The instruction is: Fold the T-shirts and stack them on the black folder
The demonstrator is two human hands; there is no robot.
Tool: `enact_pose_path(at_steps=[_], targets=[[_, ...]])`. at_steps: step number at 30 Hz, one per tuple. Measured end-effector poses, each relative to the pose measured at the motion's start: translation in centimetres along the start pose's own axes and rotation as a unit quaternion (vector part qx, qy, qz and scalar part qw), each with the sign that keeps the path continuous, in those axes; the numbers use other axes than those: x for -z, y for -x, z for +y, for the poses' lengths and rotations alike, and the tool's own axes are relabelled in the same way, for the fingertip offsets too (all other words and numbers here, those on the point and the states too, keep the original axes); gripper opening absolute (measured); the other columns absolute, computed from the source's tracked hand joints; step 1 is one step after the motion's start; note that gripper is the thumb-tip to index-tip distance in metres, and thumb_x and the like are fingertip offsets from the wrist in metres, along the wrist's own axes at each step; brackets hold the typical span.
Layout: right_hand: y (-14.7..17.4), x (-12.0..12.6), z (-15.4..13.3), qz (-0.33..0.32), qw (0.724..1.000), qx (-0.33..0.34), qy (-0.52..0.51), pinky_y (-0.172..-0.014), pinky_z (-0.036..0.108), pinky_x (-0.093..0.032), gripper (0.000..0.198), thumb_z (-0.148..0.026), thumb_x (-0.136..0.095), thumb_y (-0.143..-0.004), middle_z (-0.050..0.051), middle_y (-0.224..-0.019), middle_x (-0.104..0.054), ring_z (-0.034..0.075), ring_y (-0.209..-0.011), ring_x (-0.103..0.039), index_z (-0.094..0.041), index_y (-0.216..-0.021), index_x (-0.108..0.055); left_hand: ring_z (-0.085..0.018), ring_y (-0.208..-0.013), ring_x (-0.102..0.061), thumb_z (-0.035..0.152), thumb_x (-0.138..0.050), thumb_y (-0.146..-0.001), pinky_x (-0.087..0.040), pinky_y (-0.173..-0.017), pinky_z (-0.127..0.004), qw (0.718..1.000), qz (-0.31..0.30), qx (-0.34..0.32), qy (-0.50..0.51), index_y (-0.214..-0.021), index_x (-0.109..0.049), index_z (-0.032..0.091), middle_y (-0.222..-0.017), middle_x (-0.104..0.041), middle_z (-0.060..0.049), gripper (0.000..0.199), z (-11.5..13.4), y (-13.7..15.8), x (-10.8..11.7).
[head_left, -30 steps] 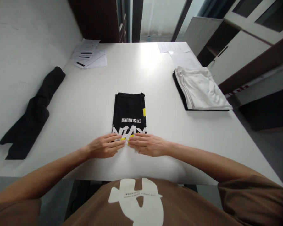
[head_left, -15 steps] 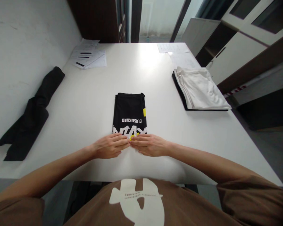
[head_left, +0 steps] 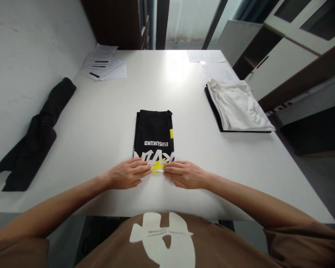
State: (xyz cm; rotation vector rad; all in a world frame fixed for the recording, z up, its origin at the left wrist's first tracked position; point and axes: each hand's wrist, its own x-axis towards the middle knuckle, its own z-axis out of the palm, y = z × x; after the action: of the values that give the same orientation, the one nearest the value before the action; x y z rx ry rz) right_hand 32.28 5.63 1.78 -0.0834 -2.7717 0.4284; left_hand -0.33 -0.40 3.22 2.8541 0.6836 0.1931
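A folded black garment (head_left: 153,128) with white lettering and yellow patches lies on the white table in front of me. My left hand (head_left: 130,173) rests on its near left corner, fingers stretched out and together. On the near right corner lies my right hand (head_left: 184,174), its fingers also extended. Between the fingertips a strip of the garment's yellow print shows at the near edge. The thumbs and whatever lies beneath the palms are partly hidden.
On the right of the table (head_left: 108,111) a folded white garment (head_left: 238,106) lies on a black one. Another black garment (head_left: 41,130) stretches along the left side by the wall. Paper sheets (head_left: 107,65) lie at the far left, with more papers (head_left: 206,57) at the far right.
My hands have moved apart, the right one to the right and the left slightly left. More of the yellow print at the near edge now shows between them.
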Motion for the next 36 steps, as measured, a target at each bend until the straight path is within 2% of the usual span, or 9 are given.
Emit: enact_pose_path(at_steps=[4, 7, 10, 20, 24, 27, 29, 33, 36], targets=[[-0.2, 0.2, 0.1, -0.001, 1.0, -0.004, 0.008, -0.11, 0.04, -0.051, 0.038, -0.027, -0.054, -0.101, 0.012, -0.13, -0.07, 0.023, -0.128, -0.061, -0.015, -0.136, -0.065, -0.029, -0.135, -0.053, 0.028, -0.055, -0.099, -0.036, -0.121, -0.048, 1.0, 0.012, 0.007, -0.004, -0.151, -0.05, 0.017, -0.142, -0.061, -0.014, 0.054, -0.3, 0.2, 0.0], [-0.7, 0.0, 0.3, -0.01, 1.0, -0.003, 0.002, -0.121, 0.044, -0.04, 0.047, -0.029, -0.052, -0.104, 0.013, -0.147, -0.059, 0.024, -0.143, -0.049, -0.014, -0.148, -0.055, -0.034, -0.151, -0.034, 0.041, -0.056, -0.099, -0.023, -0.127, -0.055, 1.0, -0.012, 0.012, -0.007, -0.157, -0.043, 0.019, -0.161, -0.042, -0.014, 0.063, -0.3, -0.1, 0.1], [-0.4, 0.0, 0.6, -0.031, 0.999, -0.012, -0.024, -0.126, 0.044, -0.033, 0.052, -0.029, -0.052, -0.105, 0.01, -0.155, -0.05, 0.022, -0.148, -0.042, -0.017, -0.155, -0.047, -0.033, -0.157, -0.021, 0.048, -0.057, -0.099, -0.017, -0.128, -0.056, 0.999, -0.029, 0.025, 0.003, -0.161, -0.035, 0.027, -0.169, -0.028, -0.009, 0.069, -0.6, 0.4, 0.2], [0.7, 0.8, 1.1, -0.047, 0.997, -0.021, -0.053, -0.126, 0.043, -0.032, 0.054, -0.032, -0.054, -0.104, 0.009, -0.157, -0.047, 0.021, -0.149, -0.04, -0.02, -0.156, -0.046, -0.033, -0.158, -0.017, 0.05, -0.057, -0.099, -0.014, -0.128, -0.057, 0.999, -0.038, 0.035, 0.008, -0.163, -0.031, 0.031, -0.171, -0.024, -0.006, 0.071, -1.2, 1.4, 0.5], [0.7, 0.8, 1.2, -0.046, 0.998, -0.013, -0.046, -0.126, 0.042, -0.032, 0.051, -0.031, -0.053, -0.104, 0.01, -0.156, -0.049, 0.021, -0.148, -0.042, -0.019, -0.154, -0.049, -0.033, -0.157, -0.021, 0.047, -0.054, -0.101, -0.018, -0.128, -0.056, 0.999, -0.041, 0.022, 0.01, -0.161, -0.036, 0.03, -0.168, -0.03, -0.006, 0.065, -1.4, 1.4, 0.8], [0.3, 0.6, 1.5, -0.047, 0.998, -0.016, -0.036, -0.126, 0.043, -0.032, 0.051, -0.032, -0.052, -0.105, 0.009, -0.155, -0.051, 0.021, -0.149, -0.041, -0.019, -0.154, -0.048, -0.029, -0.152, -0.035, 0.039, -0.052, -0.103, -0.023, -0.127, -0.053, 1.0, -0.006, 0.022, 0.02, -0.157, -0.043, 0.027, -0.161, -0.045, -0.007, 0.056, -1.9, 0.9, 0.8], [0.1, 0.4, 1.8, -0.046, 0.998, -0.04, -0.023, -0.127, 0.045, -0.028, 0.056, -0.036, -0.053, -0.105, 0.01, -0.16, -0.044, 0.023, -0.152, -0.034, -0.019, -0.157, -0.043, -0.028, -0.15, -0.039, 0.035, -0.051, -0.104, -0.028, -0.126, -0.051, 0.998, 0.025, 0.047, 0.02, -0.157, -0.043, 0.025, -0.159, -0.047, -0.009, 0.054, -2.4, 0.3, 0.5], [0.2, 0.5, 2.4, -0.071, 0.994, -0.086, -0.007, -0.129, 0.049, -0.019, 0.069, -0.047, -0.057, -0.103, 0.011, -0.169, -0.024, 0.027, -0.156, -0.022, -0.021, -0.162, -0.034, -0.033, -0.157, -0.021, 0.044, -0.052, -0.103, -0.023, -0.127, -0.056, 0.993, 0.023, 0.111, 0.004, -0.163, -0.032, 0.025, -0.17, -0.023, -0.011, 0.066, -3.8, -0.3, 0.1], [0.8, 1.2, 3.0, -0.089, 0.992, -0.086, -0.015, -0.13, 0.048, -0.017, 0.064, -0.044, -0.054, -0.105, 0.009, -0.167, -0.029, 0.024, -0.156, -0.026, -0.023, -0.162, -0.034, -0.034, -0.159, -0.014, 0.049, -0.05, -0.103, -0.015, -0.127, -0.058, 0.992, -0.006, 0.128, 0.001, -0.165, -0.026, 0.03, -0.173, -0.013, -0.007, 0.069, -4.7, -0.2, 0.0]])
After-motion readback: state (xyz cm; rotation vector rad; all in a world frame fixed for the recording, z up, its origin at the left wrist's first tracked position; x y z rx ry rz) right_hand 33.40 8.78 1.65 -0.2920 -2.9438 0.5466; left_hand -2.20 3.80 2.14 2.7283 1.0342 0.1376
